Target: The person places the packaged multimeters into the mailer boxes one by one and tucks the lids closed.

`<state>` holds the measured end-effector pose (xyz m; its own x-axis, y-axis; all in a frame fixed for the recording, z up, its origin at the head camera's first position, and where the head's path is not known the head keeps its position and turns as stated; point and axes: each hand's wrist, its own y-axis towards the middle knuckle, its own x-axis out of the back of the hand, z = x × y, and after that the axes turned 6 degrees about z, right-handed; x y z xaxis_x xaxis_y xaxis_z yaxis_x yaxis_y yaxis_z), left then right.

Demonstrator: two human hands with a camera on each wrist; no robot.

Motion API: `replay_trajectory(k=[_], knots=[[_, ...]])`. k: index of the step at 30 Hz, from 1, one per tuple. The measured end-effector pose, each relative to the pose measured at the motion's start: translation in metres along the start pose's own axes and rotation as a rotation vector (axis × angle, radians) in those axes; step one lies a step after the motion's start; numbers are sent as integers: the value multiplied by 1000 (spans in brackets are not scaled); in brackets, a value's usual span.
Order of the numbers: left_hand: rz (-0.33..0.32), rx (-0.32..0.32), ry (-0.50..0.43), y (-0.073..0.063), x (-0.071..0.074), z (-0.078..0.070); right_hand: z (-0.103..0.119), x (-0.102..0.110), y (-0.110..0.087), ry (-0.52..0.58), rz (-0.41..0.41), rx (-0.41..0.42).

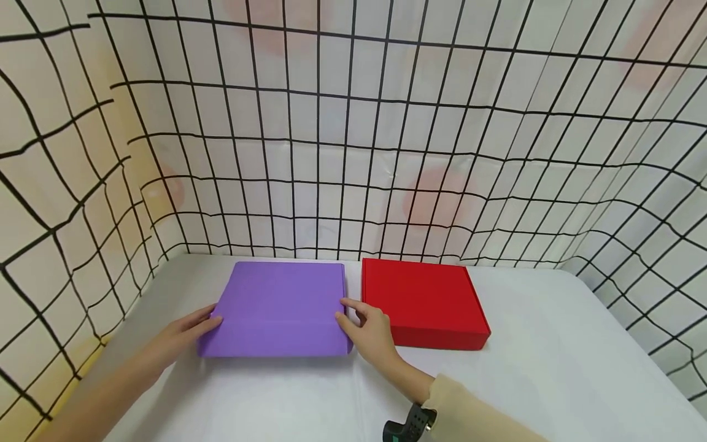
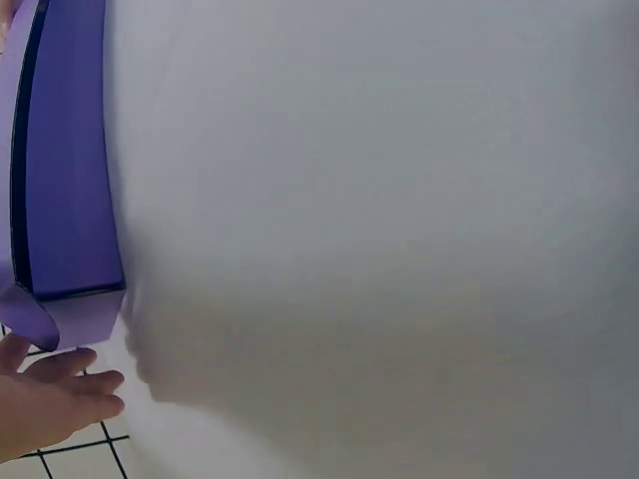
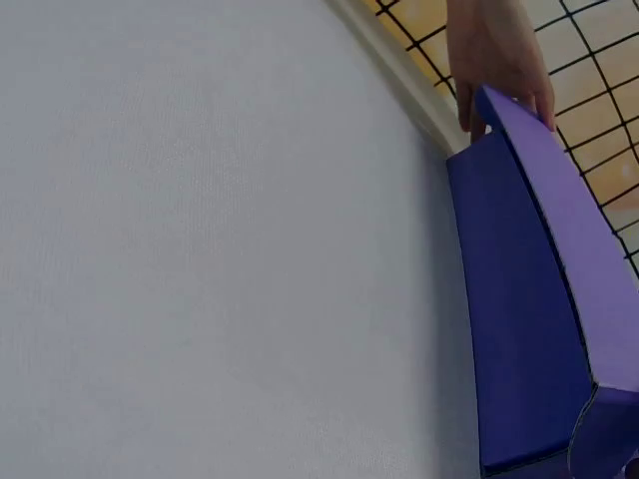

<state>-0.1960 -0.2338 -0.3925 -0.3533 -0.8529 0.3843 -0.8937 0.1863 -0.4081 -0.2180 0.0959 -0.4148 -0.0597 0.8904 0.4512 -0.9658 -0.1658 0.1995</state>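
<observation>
A purple cardboard box (image 1: pixel 276 301) lies on the white table. In both wrist views its lid (image 3: pixel 569 220) stands slightly ajar along the front edge, showing a dark gap above the front wall (image 3: pixel 519 309). My left hand (image 1: pixel 193 325) holds the lid's left front corner, thumb over the top and fingers along the side. In the left wrist view that hand (image 2: pixel 55 399) has its fingers spread beside the corner flap. At the right edge, my right hand (image 1: pixel 367 328) pinches the lid with thumb and index finger. The box's inside is hidden.
A closed red box (image 1: pixel 422 301) sits just right of the purple one, close to the right hand. Black-lined white screens (image 1: pixel 331 159) stand behind the table and on both sides. White tabletop (image 1: pixel 276 399) stretches in front of the boxes.
</observation>
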Motion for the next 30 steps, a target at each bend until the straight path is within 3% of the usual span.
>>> replay_trajectory(k=[4,8,14,21,30], knots=[[-33,-29,21,0,-8,4,-4,-3,-5,35,-10,22],[-106,-116,132,0,-16,6,-7,-5,-10,79,-15,14],[-208,-185,283,-7,-21,15,-9,-7,-22,124,96,-8],[-249,-251,302,-13,-28,21,-12,-5,-34,78,158,-10],[-241,-198,340,-16,-24,21,-8,6,-36,-82,229,-12]])
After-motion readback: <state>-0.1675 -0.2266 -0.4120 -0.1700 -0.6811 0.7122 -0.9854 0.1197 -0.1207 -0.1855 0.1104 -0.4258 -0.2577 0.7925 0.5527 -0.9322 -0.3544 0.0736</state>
